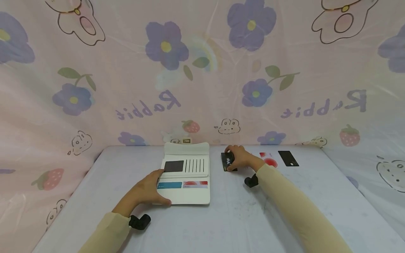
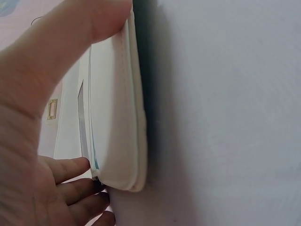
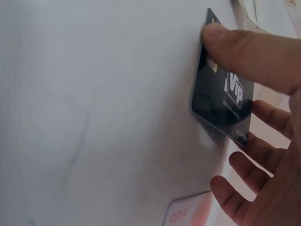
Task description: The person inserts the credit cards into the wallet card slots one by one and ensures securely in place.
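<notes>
Both hands are at work: the right hand point(image 1: 243, 158) pinches a black VIP card point(image 1: 225, 161) between thumb and fingers, while the left hand point(image 1: 146, 189) lies spread, unclenched, its thumb at the near edge of an open white wallet point(image 1: 190, 198) and its fingertips by the left edge. From where I stand, the step looks like picking up that card with the wallet steadied; the next move, I'd judge, calls for keeping the pinch and raising the card cleanly, without nudging its neighbours. Counting down from the biggest, I see one white-covered table point(image 1: 196, 228), then one wallet left of centre on it, the VIP card just beyond its right side. Three loose cards show: the pinched one, a red-and-white card point(image 1: 269, 161) partly behind the right wrist, and a plain black card point(image 1: 288, 158) farthest right; whether the hand hides another, I can't tell. Two more sit in the wallet's lower pockets, one blue card point(image 1: 169, 185) and one pink-and-red card point(image 1: 195, 184). Smallest are the upper panel's dark slits point(image 1: 194, 165), too fine to count surely.
</notes>
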The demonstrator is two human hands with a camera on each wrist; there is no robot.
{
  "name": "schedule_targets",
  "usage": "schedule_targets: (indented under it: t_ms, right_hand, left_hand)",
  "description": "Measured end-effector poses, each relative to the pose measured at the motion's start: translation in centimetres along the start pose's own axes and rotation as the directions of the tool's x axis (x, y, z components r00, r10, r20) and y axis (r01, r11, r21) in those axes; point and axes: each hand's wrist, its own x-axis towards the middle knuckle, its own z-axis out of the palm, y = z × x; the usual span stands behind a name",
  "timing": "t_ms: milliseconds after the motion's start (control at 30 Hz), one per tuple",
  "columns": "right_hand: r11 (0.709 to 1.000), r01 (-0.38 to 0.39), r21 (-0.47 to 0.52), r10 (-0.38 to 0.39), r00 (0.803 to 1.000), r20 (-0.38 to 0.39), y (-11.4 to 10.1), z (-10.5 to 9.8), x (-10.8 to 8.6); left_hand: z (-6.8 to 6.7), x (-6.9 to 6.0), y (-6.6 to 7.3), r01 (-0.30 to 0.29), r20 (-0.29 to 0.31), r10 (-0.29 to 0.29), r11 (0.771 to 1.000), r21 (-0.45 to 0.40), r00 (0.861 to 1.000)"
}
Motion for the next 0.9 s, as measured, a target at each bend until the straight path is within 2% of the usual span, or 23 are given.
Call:
schedule_targets:
  t_ms: [300,500,900]
  right_hand:
    - [0.997,0.045,0.059,-0.043,0.998,-0.039,0.6,-0.2,0.1]
    - [0.988,0.095,0.125,-0.083,0.992,-0.098,0.7,-0.7,-0.2]
    - [0.970,0.118,0.212,-0.071,0.974,-0.215,0.9,-1.0,-0.9]
  left_hand:
    - [-0.1,-0.1,0.1,0.003,0.000,-0.003,1.000,0.000,1.000]
    - [-0.1,0.0,0.1,0.007,0.002,-0.007,1.000,0.010,1.000]
    - [-0.2,-0.1,0.2,0.009,0.007,-0.009,1.000,0.012,1.000]
